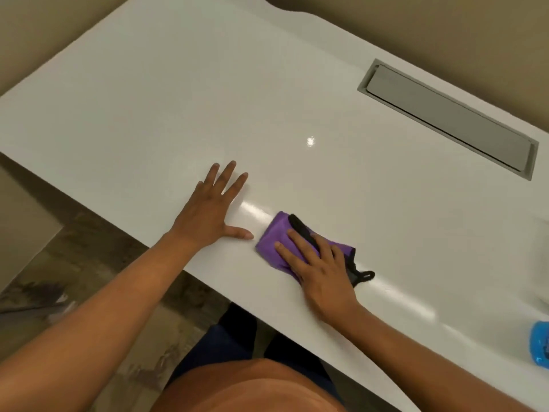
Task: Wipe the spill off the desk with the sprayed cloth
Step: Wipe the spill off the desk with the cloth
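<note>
A purple cloth [274,237] with black trim and a black loop lies folded on the white desk [178,99], near its front edge. My right hand [319,273] presses flat on top of the cloth, fingers spread over it. My left hand [209,208] rests palm down on the bare desk just left of the cloth, fingers apart, thumb almost touching the cloth's edge. A glossy wet-looking streak [252,211] runs along the desk by the cloth. No distinct spill shows apart from that sheen.
A grey recessed cable flap [448,117] sits in the desk at the back right. A blue object [540,343] is cut off by the right edge of the view. The desk's front edge runs diagonally; floor and my legs show below it.
</note>
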`<state>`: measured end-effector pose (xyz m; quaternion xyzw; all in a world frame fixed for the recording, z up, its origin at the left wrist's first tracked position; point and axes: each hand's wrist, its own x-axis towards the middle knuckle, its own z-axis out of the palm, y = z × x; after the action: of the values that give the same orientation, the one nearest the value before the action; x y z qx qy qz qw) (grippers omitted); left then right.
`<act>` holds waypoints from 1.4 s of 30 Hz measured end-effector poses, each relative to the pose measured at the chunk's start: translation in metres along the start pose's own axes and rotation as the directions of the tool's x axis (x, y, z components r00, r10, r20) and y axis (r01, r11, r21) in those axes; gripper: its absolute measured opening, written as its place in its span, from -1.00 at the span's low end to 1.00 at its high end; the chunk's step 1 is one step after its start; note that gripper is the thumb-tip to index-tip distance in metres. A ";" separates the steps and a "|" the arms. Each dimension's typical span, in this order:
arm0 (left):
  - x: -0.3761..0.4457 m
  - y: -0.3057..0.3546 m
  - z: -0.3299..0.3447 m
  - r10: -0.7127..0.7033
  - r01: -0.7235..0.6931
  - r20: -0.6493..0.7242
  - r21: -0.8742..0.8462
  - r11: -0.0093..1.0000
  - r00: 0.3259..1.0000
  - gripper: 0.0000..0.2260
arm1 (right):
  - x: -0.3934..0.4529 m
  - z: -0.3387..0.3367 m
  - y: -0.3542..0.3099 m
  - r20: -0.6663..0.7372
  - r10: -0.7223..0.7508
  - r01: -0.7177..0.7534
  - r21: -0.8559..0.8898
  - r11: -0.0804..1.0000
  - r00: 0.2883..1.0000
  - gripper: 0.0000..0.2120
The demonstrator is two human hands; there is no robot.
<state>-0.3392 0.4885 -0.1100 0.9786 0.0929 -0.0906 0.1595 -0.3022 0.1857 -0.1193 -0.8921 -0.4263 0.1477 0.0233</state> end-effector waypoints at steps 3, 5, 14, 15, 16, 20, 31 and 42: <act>-0.005 -0.002 -0.002 -0.032 0.031 -0.023 -0.062 0.998 0.999 0.22 | 0.073 -0.015 -0.009 -0.013 0.031 -0.031 -0.014 0.999 0.999 -0.40; -0.006 0.000 -0.004 -0.061 0.059 -0.020 -0.094 0.994 0.998 0.27 | 0.117 -0.028 -0.011 -0.046 0.079 -0.080 -0.023 0.997 0.996 -0.42; -0.006 0.002 -0.006 -0.030 0.029 0.071 0.023 0.999 0.997 0.28 | 0.198 -0.078 0.046 -0.114 0.324 -0.334 -0.088 0.938 0.939 -0.45; -0.005 0.003 -0.007 -0.022 0.020 0.064 0.038 0.999 0.998 0.26 | 0.192 -0.079 0.056 -0.109 0.388 -0.397 -0.088 0.913 0.915 -0.37; -0.004 0.005 -0.009 -0.011 0.008 0.053 0.056 0.998 0.999 0.25 | 0.183 -0.079 0.066 -0.107 0.454 -0.463 -0.085 0.882 0.885 -0.27; 0.007 0.027 -0.017 0.064 -0.066 0.036 0.067 0.996 0.997 0.22 | 0.126 -0.071 0.093 -0.094 0.636 -0.640 -0.032 0.767 0.766 -0.09; 0.035 0.128 0.006 0.251 -0.279 0.173 0.161 0.947 0.952 0.09 | -0.101 -0.019 0.055 -0.101 0.507 -0.515 -0.086 0.853 0.856 -0.07; 0.028 0.154 0.028 0.175 -0.236 0.200 0.337 0.912 0.964 0.04 | -0.148 -0.023 0.134 -0.094 0.662 -0.667 -0.039 0.744 0.743 -0.11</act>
<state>-0.2843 0.3397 -0.0966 0.9846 -0.0426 -0.1697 -0.0054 -0.2826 -0.0107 -0.0838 -0.9905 -0.0842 0.0982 -0.0466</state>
